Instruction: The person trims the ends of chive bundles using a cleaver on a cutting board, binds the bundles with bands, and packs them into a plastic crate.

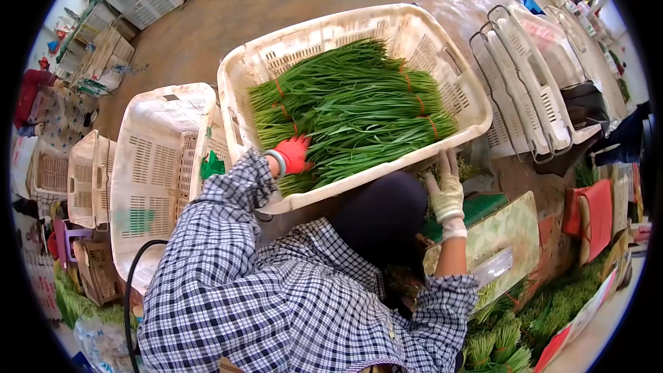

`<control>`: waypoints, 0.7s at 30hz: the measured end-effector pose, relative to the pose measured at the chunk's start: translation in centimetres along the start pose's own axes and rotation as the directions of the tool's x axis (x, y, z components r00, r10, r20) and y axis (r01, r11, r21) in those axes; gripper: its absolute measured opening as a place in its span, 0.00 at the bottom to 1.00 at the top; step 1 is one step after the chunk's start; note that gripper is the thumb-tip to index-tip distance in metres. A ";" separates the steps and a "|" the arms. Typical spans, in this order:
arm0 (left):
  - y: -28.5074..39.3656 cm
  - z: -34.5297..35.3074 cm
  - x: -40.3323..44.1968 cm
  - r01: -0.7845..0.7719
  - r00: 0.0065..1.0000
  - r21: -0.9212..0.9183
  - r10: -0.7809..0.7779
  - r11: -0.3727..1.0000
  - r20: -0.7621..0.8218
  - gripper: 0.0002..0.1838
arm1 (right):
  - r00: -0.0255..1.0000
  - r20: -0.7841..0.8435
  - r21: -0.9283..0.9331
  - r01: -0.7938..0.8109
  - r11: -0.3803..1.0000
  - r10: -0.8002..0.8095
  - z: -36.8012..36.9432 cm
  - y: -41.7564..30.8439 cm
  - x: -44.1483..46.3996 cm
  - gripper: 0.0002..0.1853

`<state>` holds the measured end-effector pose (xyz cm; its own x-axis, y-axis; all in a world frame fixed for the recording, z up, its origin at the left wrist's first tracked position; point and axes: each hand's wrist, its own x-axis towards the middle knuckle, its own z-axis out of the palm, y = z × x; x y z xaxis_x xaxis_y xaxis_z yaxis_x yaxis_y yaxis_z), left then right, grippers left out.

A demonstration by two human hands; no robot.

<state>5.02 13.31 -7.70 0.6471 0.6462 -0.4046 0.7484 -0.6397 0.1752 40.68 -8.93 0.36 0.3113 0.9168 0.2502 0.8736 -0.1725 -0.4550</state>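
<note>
A large off-white plastic crate (331,19) in front of me holds several bundles of long green chives (359,107), tied with orange-red bands. My left hand (293,155), in a red glove, reaches over the near left rim. Its fingers lie spread on the chives at the crate's near left corner; the fingertips are partly sunk among the leaves. Outside the near right rim is my right hand (445,193), in a pale knitted glove. Its fingers are stretched out and apart, with nothing in them, close to the rim.
An off-white crate (148,159) stands tilted at left, and nested crates (518,83) stand on edge at right. A patterned board (514,231) lies by my right arm, with more chive bundles (501,342) behind it. Another person in red (33,90) is at far left.
</note>
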 end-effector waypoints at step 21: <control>11.4 -4.4 -10.2 -0.229 0.929 -0.163 0.165 0.960 -0.331 0.18 | 0.962 0.179 -0.347 -0.133 0.928 0.205 0.9 3.5 -12.8 0.13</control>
<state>7.63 1.28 2.39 0.7730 0.6324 -0.0504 0.5941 -0.6938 0.4071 39.40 -20.97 -5.17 0.4112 0.9115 -0.0058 0.8995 -0.4068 -0.1593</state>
